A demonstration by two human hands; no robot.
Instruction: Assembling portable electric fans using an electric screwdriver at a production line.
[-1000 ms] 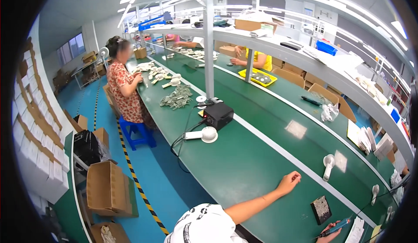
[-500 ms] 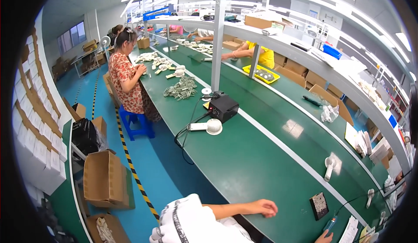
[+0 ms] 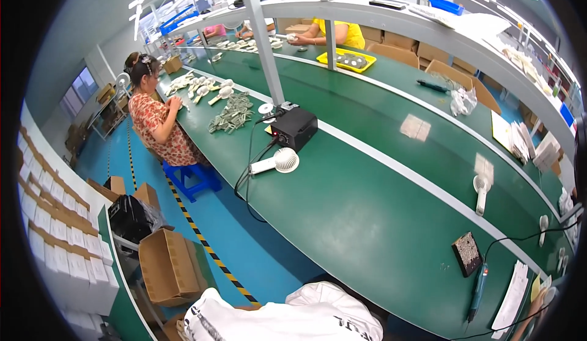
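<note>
Right hand (image 3: 542,301): smeared at the lower right rim; I can't make out its grip.
White shirt (image 3: 269,324): sliced off by the bottom edge.
Yellow-shirted co-worker (image 3: 350,34): head hidden behind the shelf (image 3: 397,18), upper middle.
Pink-shirted co-worker (image 3: 214,31): mostly hidden, upper left.
Pale pieces (image 3: 561,258), far right: too small to tell.

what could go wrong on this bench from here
The cables from the black box droop over the edge of the green bench; a snag could tug the box or knock the white handheld fan beside them. The cord of the teal screwdriver passes close by the small black tray, so a pull might spill its small pieces. The screwdriver lies unheld, so a bump might roll it.
</note>
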